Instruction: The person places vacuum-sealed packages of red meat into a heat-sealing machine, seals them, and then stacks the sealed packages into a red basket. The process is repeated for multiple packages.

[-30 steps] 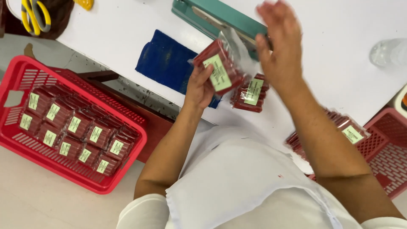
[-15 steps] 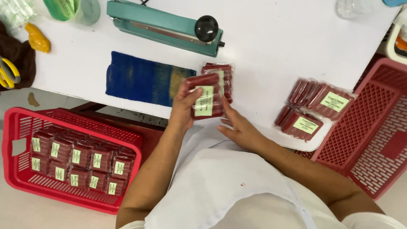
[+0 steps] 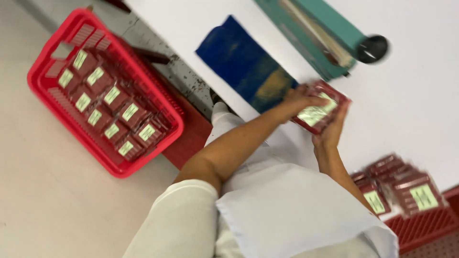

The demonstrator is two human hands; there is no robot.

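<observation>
Left hand (image 3: pixel 300 98) and right hand (image 3: pixel 330 134): both clasping a stack of red labelled packets (image 3: pixel 319 106), just beside the blue cloth (image 3: pixel 248 71) on the white table (image 3: pixel 420 95). Risk: the loosely gripped stack may slide apart.

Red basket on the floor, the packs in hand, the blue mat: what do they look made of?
Red basket: moulded plastic, by its slotted lattice walls and even colour. Packs, held between left hand and right hand: probably clear glossy film around dark red contents, each with a pale green paper-like label; blur leaves this open. Blue mat: matte, worn and yellowish in one patch; cloth or foam, cannot tell.
</observation>
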